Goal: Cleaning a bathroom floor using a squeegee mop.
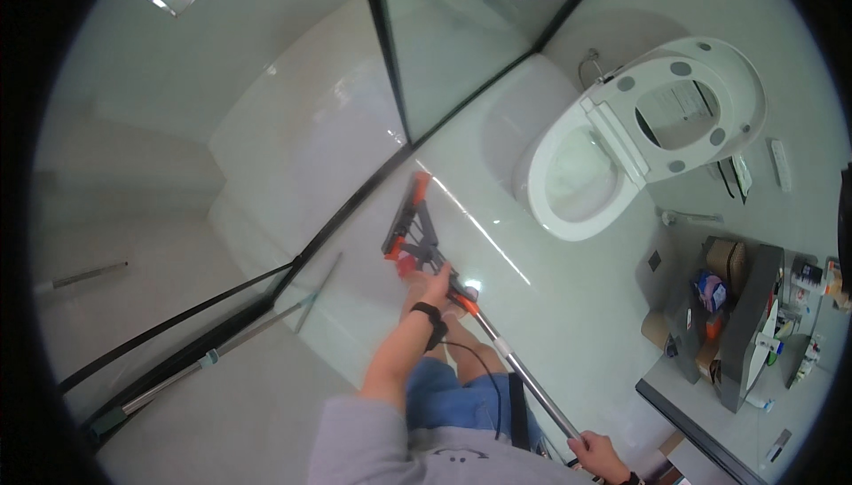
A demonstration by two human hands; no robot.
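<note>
I hold a long mop with an orange and grey head [407, 215] and a metal pole [532, 375]. My left hand [429, 285], with a black band at the wrist, grips the grey neck just behind the head. Lower right, my right hand [602, 457] is closed around the far end of the pole. The mop slants across in front of my legs, its head over the pale glossy floor [566, 312] beside the black-framed glass partition [459, 79]. Whether the head touches the floor I cannot tell.
A white toilet [582, 182] with raised seat and lid stands ahead on the right. At far right is a grey cabinet [752, 325] holding several items. A long-poled squeegee [256, 332] leans along the partition on the left. A dark square drain cover [655, 261] is nearby.
</note>
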